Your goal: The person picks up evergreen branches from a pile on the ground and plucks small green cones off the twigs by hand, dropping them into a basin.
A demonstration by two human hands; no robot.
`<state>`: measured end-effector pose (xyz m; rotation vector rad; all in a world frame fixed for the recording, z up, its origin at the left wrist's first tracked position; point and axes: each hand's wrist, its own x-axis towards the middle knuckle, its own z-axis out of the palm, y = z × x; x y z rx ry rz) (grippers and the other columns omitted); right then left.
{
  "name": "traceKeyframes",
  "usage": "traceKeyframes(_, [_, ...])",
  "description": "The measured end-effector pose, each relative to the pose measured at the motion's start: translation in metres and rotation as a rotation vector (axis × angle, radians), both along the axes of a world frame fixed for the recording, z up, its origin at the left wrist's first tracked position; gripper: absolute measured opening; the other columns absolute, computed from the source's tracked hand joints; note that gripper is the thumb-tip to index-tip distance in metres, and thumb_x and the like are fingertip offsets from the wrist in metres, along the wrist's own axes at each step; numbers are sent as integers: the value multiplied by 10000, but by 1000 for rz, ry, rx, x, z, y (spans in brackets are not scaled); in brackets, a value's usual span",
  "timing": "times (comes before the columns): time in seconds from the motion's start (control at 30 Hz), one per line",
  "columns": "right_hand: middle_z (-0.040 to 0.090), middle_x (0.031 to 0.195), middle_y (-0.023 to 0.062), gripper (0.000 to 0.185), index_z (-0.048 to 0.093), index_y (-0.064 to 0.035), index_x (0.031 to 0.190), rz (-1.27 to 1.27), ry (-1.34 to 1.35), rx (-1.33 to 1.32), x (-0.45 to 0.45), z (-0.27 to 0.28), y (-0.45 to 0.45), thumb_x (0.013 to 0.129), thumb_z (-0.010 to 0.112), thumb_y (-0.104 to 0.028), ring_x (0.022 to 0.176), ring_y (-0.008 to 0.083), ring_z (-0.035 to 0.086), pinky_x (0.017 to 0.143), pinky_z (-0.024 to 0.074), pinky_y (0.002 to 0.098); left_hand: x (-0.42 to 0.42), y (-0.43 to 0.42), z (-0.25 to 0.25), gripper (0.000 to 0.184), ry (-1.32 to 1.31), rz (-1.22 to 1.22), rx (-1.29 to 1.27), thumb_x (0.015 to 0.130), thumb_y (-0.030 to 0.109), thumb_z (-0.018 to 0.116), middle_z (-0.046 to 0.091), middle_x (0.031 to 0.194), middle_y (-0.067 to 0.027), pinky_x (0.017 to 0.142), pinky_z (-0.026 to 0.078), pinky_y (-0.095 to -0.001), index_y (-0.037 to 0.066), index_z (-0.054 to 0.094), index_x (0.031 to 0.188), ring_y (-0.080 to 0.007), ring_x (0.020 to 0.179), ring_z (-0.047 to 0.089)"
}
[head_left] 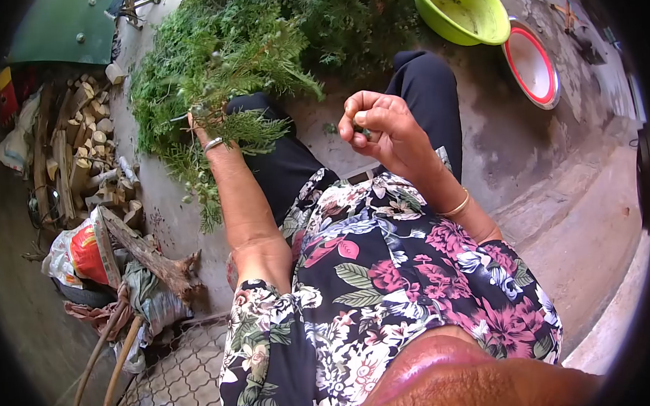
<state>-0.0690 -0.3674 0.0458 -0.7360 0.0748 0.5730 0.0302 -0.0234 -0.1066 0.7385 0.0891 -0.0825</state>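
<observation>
A large heap of green conifer branches point(225, 69) lies in front of me and over my left knee. My left hand point(200, 127) reaches into the foliage at the heap's near edge; sprigs cover most of its fingers, so its grip is hidden. Above my right thigh, my right hand point(381, 124) is raised with its fingers curled together. Something small and greenish shows between its fingers, too small to name.
At the upper right are a lime-green basin point(444, 25) and a red-rimmed white basin point(549, 77). Split firewood point(83, 141) is stacked at the left, with plastic bags point(81, 257), a rough log point(150, 258) and two sticks point(121, 357) nearer me.
</observation>
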Motion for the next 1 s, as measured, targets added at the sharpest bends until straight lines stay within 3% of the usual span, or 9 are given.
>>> traceKeyframes(0.03, [618,768,83,119,547,-20,912,5,6,0,-1,-3,-1,821,526,-93,602,68,510,529,420,181,-5,-8,6,398,118,217,525,930,308,351,555,1209,-97,888,428,-376,79,522,1207,-244,1063,541])
traceKeyframes(0.23, [620,709,46,94,583,-34,861,-40,54,-225,11,-23,12,847,585,-127,532,51,518,448,391,159,2,41,-45,273,-61,25,394,912,173,396,626,964,-113,742,489,-369,13,595,1009,-222,862,589])
traceKeyframes(0.27, [618,683,27,96,599,-35,871,-57,33,-253,15,-26,16,853,605,-129,501,39,515,411,374,152,7,43,-51,257,-332,278,1266,909,176,416,618,941,-113,692,498,-352,10,591,997,-213,829,588])
traceKeyframes(0.37, [619,688,29,83,602,-30,883,-89,9,-324,24,-40,25,855,594,-107,523,37,527,420,383,155,2,23,-36,217,-365,329,1718,893,188,479,596,884,-90,617,513,-331,21,584,984,-195,766,581])
traceKeyframes(0.47, [623,751,45,190,591,-11,992,-130,-29,-319,31,-49,32,820,630,-81,576,47,535,470,400,160,-11,-15,19,298,235,340,264,951,217,427,601,985,-105,692,516,-395,-16,564,1075,-218,788,576])
traceKeyframes(0.63, [607,845,17,340,573,-9,1060,-135,-225,-283,43,-61,39,748,702,-44,663,33,521,524,399,161,-15,-16,20,307,182,208,96,978,251,387,617,998,-86,647,499,-355,12,578,959,-184,763,569])
traceKeyframes(0.67, [607,845,17,340,573,-9,1060,-136,-231,-280,45,-60,38,748,702,-44,663,33,521,524,399,161,-7,5,-11,257,14,259,764,967,216,407,624,989,-92,629,488,-341,29,578,922,-174,767,567])
traceKeyframes(0.87, [611,715,-2,104,616,-38,857,-41,-267,-398,47,-41,32,831,649,-133,589,16,501,480,387,165,28,47,-82,195,-458,363,1472,913,166,471,568,786,-19,594,402,-269,87,482,734,-150,663,491])
traceKeyframes(1.0, [601,626,8,173,614,-44,741,-83,-295,-515,39,-40,28,858,619,-172,503,17,478,434,359,156,8,8,-15,321,152,257,506,965,326,362,460,674,-8,551,385,-286,104,455,752,-154,583,422])
